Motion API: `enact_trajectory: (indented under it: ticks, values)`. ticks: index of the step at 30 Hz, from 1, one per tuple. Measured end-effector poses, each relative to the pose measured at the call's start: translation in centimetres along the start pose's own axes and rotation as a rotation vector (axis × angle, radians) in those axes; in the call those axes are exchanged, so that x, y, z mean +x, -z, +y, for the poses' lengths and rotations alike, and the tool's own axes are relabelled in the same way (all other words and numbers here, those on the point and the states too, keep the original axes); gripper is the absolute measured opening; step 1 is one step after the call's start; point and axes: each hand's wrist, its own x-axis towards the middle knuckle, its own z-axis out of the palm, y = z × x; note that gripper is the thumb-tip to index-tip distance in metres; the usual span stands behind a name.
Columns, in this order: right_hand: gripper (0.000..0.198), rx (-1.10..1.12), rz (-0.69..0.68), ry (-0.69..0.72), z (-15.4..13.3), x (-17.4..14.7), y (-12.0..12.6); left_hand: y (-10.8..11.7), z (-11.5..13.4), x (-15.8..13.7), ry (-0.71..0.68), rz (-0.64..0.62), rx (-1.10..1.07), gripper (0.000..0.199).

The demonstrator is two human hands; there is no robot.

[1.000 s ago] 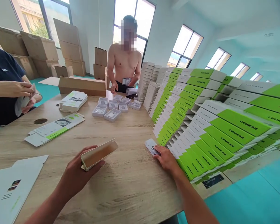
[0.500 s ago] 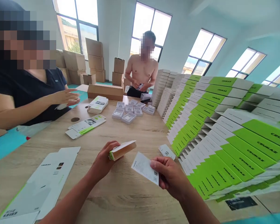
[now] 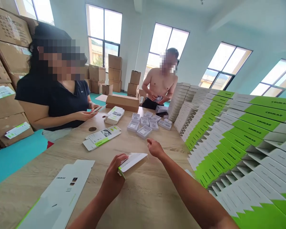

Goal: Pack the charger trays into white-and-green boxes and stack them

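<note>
My left hand (image 3: 115, 170) is closed around a small white-and-green cardboard box (image 3: 133, 161), tilted with its open end to the right. My right hand (image 3: 154, 148) reaches forward over the table, its fingers curled together and nothing visible in them. Just beyond it are several clear plastic trays (image 3: 144, 131) with pale items inside, and the nearest one lies close to the fingertips. To the left of my left hand, a flattened white carton (image 3: 59, 190) lies on the table. Part of a small white card (image 3: 188, 172) shows beside my right forearm.
Tall stacks of white-and-green boxes (image 3: 228, 143) line the right side. Another flat carton (image 3: 102, 137), a pile of folded cartons (image 3: 114, 115) and a brown cardboard box (image 3: 122, 102) are farther back. Two co-workers, one at the left (image 3: 62, 105) and one at the far side (image 3: 160, 84), handle small items.
My right hand has moved forward toward the trays, and the printed card it held is out of sight. The box in my left hand has turned. The view has swung left.
</note>
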Motion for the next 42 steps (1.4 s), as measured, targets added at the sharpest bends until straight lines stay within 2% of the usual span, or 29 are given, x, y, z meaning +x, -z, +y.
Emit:
enact_trajectory:
  ticks: [3,5,7,10,14,17,20,23,24,26,28,30,34,37,38,41,42]
  values:
    - [0.043,-0.222,0.022,0.045,-1.3,6.2,-0.1,0.1,-0.2,0.0,0.016,0.051,-0.021,0.042]
    - [0.043,-0.344,0.003,0.061,-1.7,8.3,0.0,0.1,-0.2,0.1,0.032,0.072,-0.035,0.045]
    - [0.041,-0.437,-0.031,0.077,-1.6,8.8,-0.1,0.1,-0.2,0.3,0.055,0.091,-0.055,0.044]
    - [0.041,-0.502,-0.081,0.107,-0.6,7.0,-0.8,0.1,-0.2,0.6,0.094,0.122,-0.095,0.037]
    - [0.056,-0.456,-0.152,0.076,0.9,1.3,-2.5,0.1,-0.4,0.8,0.067,0.092,-0.164,0.034]
    - [0.062,-0.405,-0.177,0.086,1.1,-5.2,-3.4,0.2,-0.8,0.8,0.027,0.071,-0.188,0.036]
    - [0.074,-0.306,-0.274,0.258,0.7,-13.2,-2.6,0.2,-1.2,0.9,0.003,0.023,-0.203,0.035]
    - [0.079,-0.076,-0.351,0.535,0.0,-20.7,0.2,0.1,-1.3,0.9,-0.020,-0.032,-0.206,0.034]
    - [0.079,-0.014,-0.324,0.600,-0.2,-22.7,1.4,-0.1,-1.3,0.8,-0.026,-0.052,-0.205,0.034]
    - [0.080,0.045,-0.186,0.651,-0.7,-25.5,3.5,-0.4,-1.0,0.5,-0.038,-0.090,-0.199,0.031]
    - [0.077,0.025,-0.009,0.622,-1.0,-26.9,4.8,-0.8,-0.6,0.2,-0.053,-0.127,-0.191,0.029]
    - [0.068,-0.049,0.121,0.546,-1.3,-27.2,5.0,-1.1,-0.2,-0.2,-0.067,-0.156,-0.179,0.030]
    - [0.054,-0.165,0.229,0.410,-2.3,-26.0,2.7,-1.3,0.0,-0.5,-0.068,-0.185,-0.145,0.037]
    - [0.054,-0.115,0.318,0.383,-3.3,-24.7,0.3,-1.1,0.1,-0.6,-0.034,-0.206,-0.139,0.038]
    - [0.059,-0.063,0.388,0.400,-3.6,-24.2,-0.3,-1.1,0.3,-0.6,-0.016,-0.219,-0.147,0.038]
    - [0.091,0.127,0.666,0.493,-3.5,-23.4,-1.1,-1.0,2.0,-1.0,0.052,-0.304,-0.205,0.033]
    - [0.094,0.178,0.714,0.517,-3.2,-23.4,-1.1,-1.1,2.9,-1.2,0.075,-0.351,-0.235,0.032]
